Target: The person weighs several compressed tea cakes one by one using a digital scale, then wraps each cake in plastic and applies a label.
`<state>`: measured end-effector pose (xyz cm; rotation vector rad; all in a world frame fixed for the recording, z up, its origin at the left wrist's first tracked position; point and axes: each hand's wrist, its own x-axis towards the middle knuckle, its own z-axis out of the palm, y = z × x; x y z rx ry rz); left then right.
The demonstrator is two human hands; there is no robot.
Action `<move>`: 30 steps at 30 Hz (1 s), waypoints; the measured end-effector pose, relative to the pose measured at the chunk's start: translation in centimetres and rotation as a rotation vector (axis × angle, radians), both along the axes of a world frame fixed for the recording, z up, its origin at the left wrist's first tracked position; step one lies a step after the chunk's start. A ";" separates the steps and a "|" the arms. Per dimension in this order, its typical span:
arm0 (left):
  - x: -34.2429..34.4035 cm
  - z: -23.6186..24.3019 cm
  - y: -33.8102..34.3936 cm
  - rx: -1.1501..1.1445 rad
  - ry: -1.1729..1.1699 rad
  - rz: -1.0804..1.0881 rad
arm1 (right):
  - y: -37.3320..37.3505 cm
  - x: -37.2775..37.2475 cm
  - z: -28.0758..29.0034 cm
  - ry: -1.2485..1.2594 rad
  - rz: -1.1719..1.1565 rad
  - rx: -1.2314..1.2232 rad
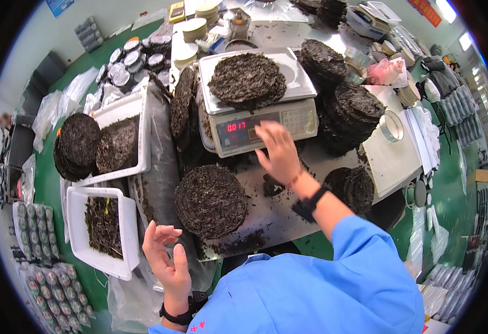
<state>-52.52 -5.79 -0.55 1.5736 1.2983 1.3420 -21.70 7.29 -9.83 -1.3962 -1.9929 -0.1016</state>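
Closest to me, the person's left hand (169,261) hangs just off the near edge of the bench (266,217), palm up, fingers loosely curled and spread, holding nothing. Beside it sits a white tray (77,222) with a thin layer of loose dark leaf. A little further in, a round pressed cake of dark leaf (210,200) lies flat on the bench with crumbs scattered around it; it looks dry, stiff and brittle at the rim, likely light for its size, so I would judge it best lifted with both palms under its edges rather than pinched, or bits will flake off. Past it, the right hand (280,153) is raised in front of the scale (255,111), fingers open and spread, touching nothing that I can make out, a black band on its wrist. On the scale's steel pan rests another cake (248,80), flat and centred, red digits lit below. More cakes lean against the scale's left side and stack up on the right (350,114), and a second tray (116,145) further left holds two more. A roll of tape (391,126) lies beyond.
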 end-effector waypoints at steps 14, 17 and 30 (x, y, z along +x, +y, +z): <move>-1.4 -5.8 4.2 -0.147 0.251 -0.098 | -10.5 6.6 0.3 -0.254 -0.495 0.218; -0.8 -6.7 5.3 -0.177 0.287 -0.121 | -19.4 12.9 -2.0 -0.195 -0.903 0.194; -2.2 -16.5 5.4 -0.597 0.375 0.124 | -23.3 21.7 -17.6 -0.007 -1.071 -0.725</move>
